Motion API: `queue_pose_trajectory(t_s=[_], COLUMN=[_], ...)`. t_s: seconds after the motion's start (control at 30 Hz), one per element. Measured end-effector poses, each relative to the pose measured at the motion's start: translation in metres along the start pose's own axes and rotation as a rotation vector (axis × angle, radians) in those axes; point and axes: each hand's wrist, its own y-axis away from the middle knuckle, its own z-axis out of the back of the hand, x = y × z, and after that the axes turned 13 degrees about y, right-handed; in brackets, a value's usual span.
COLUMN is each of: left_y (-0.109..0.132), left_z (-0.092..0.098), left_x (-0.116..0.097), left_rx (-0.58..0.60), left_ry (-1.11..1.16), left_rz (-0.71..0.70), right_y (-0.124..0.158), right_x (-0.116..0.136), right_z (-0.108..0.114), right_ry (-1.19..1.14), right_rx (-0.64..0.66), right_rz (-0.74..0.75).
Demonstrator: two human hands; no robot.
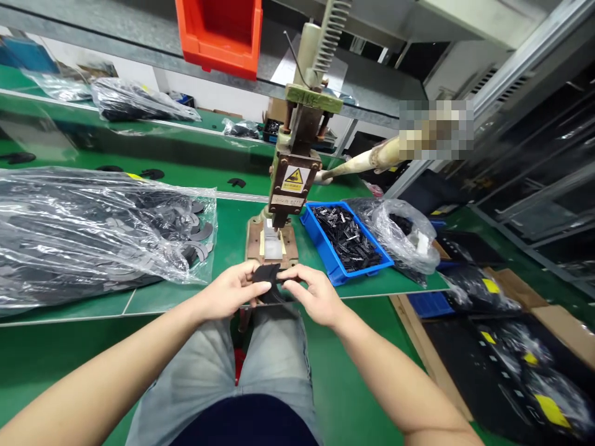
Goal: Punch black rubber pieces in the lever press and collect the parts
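Both hands, left (231,291) & right (315,293), pinch black curved part (268,277) together in front of hand press (289,179) on green surface (162,297).

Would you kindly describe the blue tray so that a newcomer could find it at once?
Start at the hand press standing midway along the green bench. Just right of its base, beyond the right hand, sits the blue tray, with a clear plastic bag on its far side. It is the only blue open box beside the press, heaped with small black parts.
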Motion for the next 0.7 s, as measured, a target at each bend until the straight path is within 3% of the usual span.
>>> queue_pose_trajectory(t_s=[0.17,0.33,0.53,0.7], left_y=[-0.002,-0.002,0.000,-0.003], left_z=[0.009,0.033,0.036,0.033], left_x=[0.019,0.049,0.074,0.072], left_rx=[-0.020,-0.009,0.027,0.042], left_ry=[-0.302,-0.605,-0.822,-0.940], left_rz=[-0.032,-0.084,-0.276,-0.407], right_y=[-0.007,-0.042,-0.135,-0.215], right_x=[-0.002,-0.026,-0.073,-0.105], right_z=[0.036,0.089,0.132,0.134], right_ry=[0.031,0.367,0.863,0.957], right_rx=[0.091,0.080,0.091,0.042], right_rz=[-0.206,-0.252,-0.328,-0.340])
